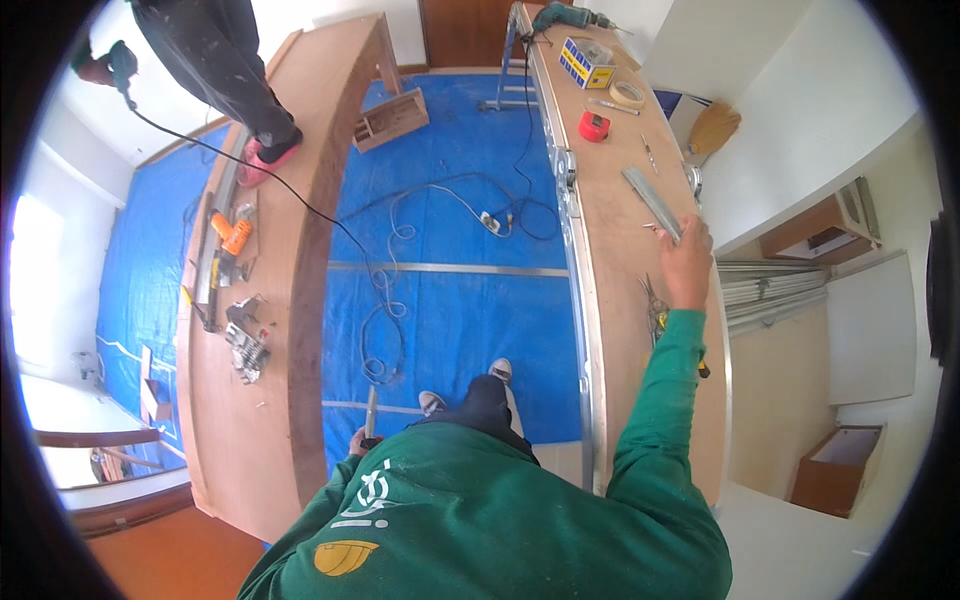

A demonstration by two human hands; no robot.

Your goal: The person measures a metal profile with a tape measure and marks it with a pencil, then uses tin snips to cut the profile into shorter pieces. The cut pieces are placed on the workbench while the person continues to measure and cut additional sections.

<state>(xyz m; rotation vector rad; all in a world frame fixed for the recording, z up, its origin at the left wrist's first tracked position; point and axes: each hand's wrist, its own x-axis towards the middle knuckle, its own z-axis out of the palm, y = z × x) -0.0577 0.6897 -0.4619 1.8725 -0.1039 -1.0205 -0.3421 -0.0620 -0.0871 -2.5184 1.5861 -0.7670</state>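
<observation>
My right hand point(688, 262) is closed on the near end of a grey metal profile point(651, 203), which points away over the right bench point(625, 345). Pliers point(655, 308) lie on the wood beside my right forearm. Down by the near end of the left bench, my left hand point(358, 442) is closed round a dark-handled tool point(372, 412) with a narrow metal part sticking up; its exact kind is unclear. My body hides part of that hand.
Another person point(215, 65) stands on the left bench point(310, 170) with a corded power tool point(122, 65). A cord hangs across to the blue floor sheet point(450, 330). A red tape measure point(593, 126), tape roll point(627, 94), box point(586, 64) and drill point(570, 16) lie on the right bench.
</observation>
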